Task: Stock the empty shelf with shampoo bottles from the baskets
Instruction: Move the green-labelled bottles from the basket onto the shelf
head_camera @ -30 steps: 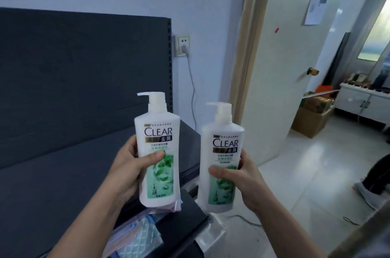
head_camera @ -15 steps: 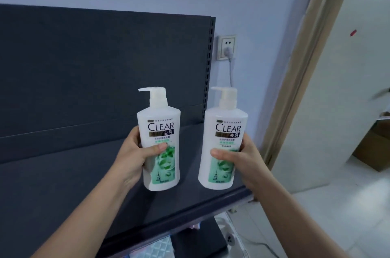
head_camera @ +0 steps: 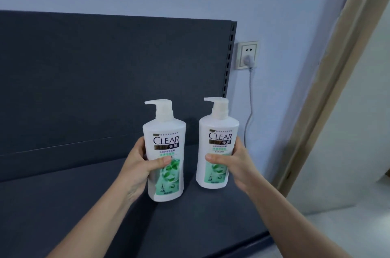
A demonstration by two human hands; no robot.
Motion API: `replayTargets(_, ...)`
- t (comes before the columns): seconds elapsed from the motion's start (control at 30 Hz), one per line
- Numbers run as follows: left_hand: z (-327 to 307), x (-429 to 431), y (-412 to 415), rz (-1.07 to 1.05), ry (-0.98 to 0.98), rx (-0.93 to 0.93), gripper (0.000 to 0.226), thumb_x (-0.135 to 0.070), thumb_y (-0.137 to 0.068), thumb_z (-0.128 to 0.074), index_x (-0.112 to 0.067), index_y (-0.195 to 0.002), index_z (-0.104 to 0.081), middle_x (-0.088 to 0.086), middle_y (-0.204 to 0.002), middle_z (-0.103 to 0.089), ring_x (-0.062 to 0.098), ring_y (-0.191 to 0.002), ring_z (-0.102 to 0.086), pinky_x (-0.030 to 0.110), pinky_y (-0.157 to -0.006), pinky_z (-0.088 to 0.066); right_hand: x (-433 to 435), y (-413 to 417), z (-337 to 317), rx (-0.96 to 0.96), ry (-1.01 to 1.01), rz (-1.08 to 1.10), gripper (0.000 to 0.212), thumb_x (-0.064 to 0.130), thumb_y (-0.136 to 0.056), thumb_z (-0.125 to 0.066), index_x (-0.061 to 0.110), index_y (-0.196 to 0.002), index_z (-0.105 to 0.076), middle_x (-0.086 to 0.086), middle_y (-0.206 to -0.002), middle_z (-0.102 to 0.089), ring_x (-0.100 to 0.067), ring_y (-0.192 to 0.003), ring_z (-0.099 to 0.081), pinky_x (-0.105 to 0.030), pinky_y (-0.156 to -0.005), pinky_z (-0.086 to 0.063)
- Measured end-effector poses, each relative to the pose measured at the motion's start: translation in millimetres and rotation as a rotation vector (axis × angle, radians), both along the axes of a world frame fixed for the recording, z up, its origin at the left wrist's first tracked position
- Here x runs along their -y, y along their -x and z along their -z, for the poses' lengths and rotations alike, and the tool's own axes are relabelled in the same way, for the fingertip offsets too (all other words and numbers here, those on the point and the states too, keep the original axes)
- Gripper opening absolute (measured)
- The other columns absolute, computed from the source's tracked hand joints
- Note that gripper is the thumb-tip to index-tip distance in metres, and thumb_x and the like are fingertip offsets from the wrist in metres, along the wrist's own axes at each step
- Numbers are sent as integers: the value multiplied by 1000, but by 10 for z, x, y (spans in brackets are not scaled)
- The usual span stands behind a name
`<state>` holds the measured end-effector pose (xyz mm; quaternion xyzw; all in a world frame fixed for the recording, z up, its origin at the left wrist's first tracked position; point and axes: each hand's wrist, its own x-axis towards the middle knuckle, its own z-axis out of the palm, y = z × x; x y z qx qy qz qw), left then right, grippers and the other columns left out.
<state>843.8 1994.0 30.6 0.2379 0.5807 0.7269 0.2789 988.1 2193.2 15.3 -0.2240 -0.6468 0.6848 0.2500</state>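
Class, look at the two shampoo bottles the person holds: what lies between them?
In the head view, nothing stands between the left bottle and the right bottle. Only the bare dark shelf shows in the gap.

Soft, cool, even light fills the view, with no hard glare. The brightest patch is the pale opening past the door frame (head_camera: 329, 93) on the right, nearly washed out. The dark shelf (head_camera: 84, 205) soaks up light and shows little texture. The left shampoo bottle (head_camera: 166, 137) and right shampoo bottle (head_camera: 219, 131) are evenly lit, casting only a faint, diffuse shadow on the back panel (head_camera: 105, 78). Large label lettering reads sharp; small print smears. Wide-angle distortion leans the door frame and tilts the panel's top edge.
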Motion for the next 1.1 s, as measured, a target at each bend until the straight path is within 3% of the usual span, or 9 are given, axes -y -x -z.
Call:
replayTargets(0.1,21,-68,39,-27,5,-6,83,-2,-45,-86,-9,-122,-55,13,-109,-72,30,-101,-69,33,-71,-59,-151,163,3,4,-15,-33,81,8,-50,-89,8,-121,-50,-10,-107,-74,-27,-99,-71,-48,-89,-56)
replayTargets(0.27,11,-151,42,-81,-20,8,110,-27,-21,-99,-13,-121,-56,11,-108,-72,27,-99,-70,31,-72,-59,-382,439,18,40,-13,-72,80,6,-49,-92,11,-118,-53,-6,-107,-74,-26,-101,-71,-51,-93,-54)
replayTargets(0.37,3,-193,41,-102,-16,-13,108,-33,-20,-99,-16,-118,-56,9,-106,-73,24,-97,-71,29,-72,-59,-488,618,33,45,-22,-103,88,14,-42,-94,14,-120,-52,-5,-109,-73,-25,-104,-69,-52,-95,-53)
replayTargets(0.47,-5,-212,26,-112,3,-41,106,-33,-23,-99,-16,-118,-57,9,-107,-73,22,-97,-70,26,-72,-58,-594,758,53,47,-44,-127,74,0,-55,-92,17,-116,-53,-4,-109,-72,-23,-104,-69,-50,-95,-54)
replayTargets(0.63,-9,-228,-9,-157,73,-116,83,-20,-33,-88,-25,-111,-59,-2,-102,-74,12,-93,-70,20,-69,-56,-713,916,36,46,-125,-164,58,2,-61,-90,26,-104,-58,1,-105,-74,-18,-101,-69,-44,-92,-56)
replayTargets(0.8,-18,-284,10,-224,133,-157,74,-25,-38,-85,-26,-107,-60,-3,-100,-74,11,-93,-69,21,-70,-55,-770,991,42,51,-193,-151,58,8,-61,-91,29,-102,-57,3,-106,-72,-16,-101,-68,-40,-89,-56)
replayTargets(0.97,-22,-445,190,-268,202,-216,58,3,-66,-82,-27,-109,-59,1,-108,-71,18,-106,-65,29,-83,-52,-779,1021,47,91,-249,-114,64,16,-61,-93,22,-109,-53,6,-107,-69,-14,-103,-65,-39,-91,-55)
replayTargets(1.1,-44,-547,372,-263,267,-282,58,2,-71,-80,-28,-115,-57,-3,-110,-70,14,-109,-63,36,-94,-51,-786,1026,55,114,-268,-102,64,22,-59,-94,22,-107,-51,6,-103,-69,-14,-100,-66,-43,-90,-56)
